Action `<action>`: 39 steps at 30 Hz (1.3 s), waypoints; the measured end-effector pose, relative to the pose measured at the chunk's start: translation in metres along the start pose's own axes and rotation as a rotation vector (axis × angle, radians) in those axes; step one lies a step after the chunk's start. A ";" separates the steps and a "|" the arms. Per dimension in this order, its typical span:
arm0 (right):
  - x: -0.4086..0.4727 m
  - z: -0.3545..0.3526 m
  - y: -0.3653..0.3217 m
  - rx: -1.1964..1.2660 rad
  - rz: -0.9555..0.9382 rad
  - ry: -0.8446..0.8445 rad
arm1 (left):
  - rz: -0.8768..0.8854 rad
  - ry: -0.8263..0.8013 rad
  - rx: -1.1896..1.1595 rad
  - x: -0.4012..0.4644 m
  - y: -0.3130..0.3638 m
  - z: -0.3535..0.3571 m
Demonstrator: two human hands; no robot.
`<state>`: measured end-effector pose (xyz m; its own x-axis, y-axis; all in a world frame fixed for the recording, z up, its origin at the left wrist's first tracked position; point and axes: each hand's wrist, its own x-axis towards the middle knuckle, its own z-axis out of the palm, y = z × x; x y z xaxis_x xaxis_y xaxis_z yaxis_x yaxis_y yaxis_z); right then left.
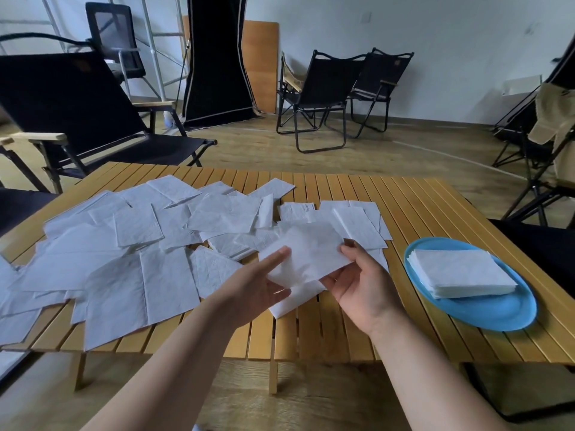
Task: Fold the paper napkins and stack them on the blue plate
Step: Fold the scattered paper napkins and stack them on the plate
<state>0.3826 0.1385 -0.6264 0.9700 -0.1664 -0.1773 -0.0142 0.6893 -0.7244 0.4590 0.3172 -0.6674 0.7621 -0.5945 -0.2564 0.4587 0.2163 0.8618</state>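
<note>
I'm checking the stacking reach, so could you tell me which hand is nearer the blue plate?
Right. The right hand holds a napkin just left of the blue plate; the left hand is farther left.

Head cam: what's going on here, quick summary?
A person is folding paper napkins at a slatted wooden table. Both hands hold one napkin above the table: the left hand supports its near-left side, and the right hand has a grip on its right edge. A neat stack of folded napkins already sits on the blue plate to the right. Many loose napkins lie scattered across the table's left and middle.
</note>
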 end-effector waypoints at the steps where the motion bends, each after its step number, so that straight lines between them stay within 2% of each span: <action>1: 0.000 0.000 -0.002 0.023 -0.002 0.010 | -0.022 -0.008 -0.008 -0.002 0.001 0.000; 4: 0.002 -0.007 -0.008 -0.013 -0.020 0.044 | -0.052 0.022 -0.019 -0.005 0.004 0.002; 7: 0.003 -0.014 -0.012 -0.200 -0.012 0.111 | -0.043 0.115 0.069 -0.006 0.005 0.005; 9: 0.002 -0.021 -0.014 -0.402 0.028 0.185 | -0.044 0.160 0.187 -0.006 0.003 0.005; 12: 0.001 -0.034 -0.013 -0.934 0.056 0.255 | -0.066 0.179 0.345 -0.007 0.000 0.004; 14: -0.001 -0.041 -0.012 -1.201 0.078 0.258 | -0.096 0.180 0.406 -0.009 -0.001 0.005; 18: -0.003 -0.047 -0.016 -1.458 0.133 0.234 | -0.107 0.183 0.549 -0.011 0.000 0.008; 21: -0.002 -0.055 -0.017 -1.638 0.193 0.232 | -0.009 0.284 0.841 -0.007 -0.002 0.007; 24: 0.000 -0.061 -0.016 -1.670 0.244 0.248 | 0.126 0.448 1.239 -0.003 -0.007 0.000; 27: 0.001 -0.060 -0.016 -1.681 0.244 0.264 | 0.109 0.488 1.457 0.002 -0.016 -0.009; 39: 0.008 -0.055 -0.007 -1.556 0.240 0.315 | 0.053 0.578 1.365 0.010 -0.018 -0.011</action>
<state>0.3773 0.0936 -0.6598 0.8257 -0.4325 -0.3621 -0.5634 -0.6003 -0.5677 0.4629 0.3162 -0.6905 0.9857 -0.1555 -0.0647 -0.0986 -0.8443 0.5266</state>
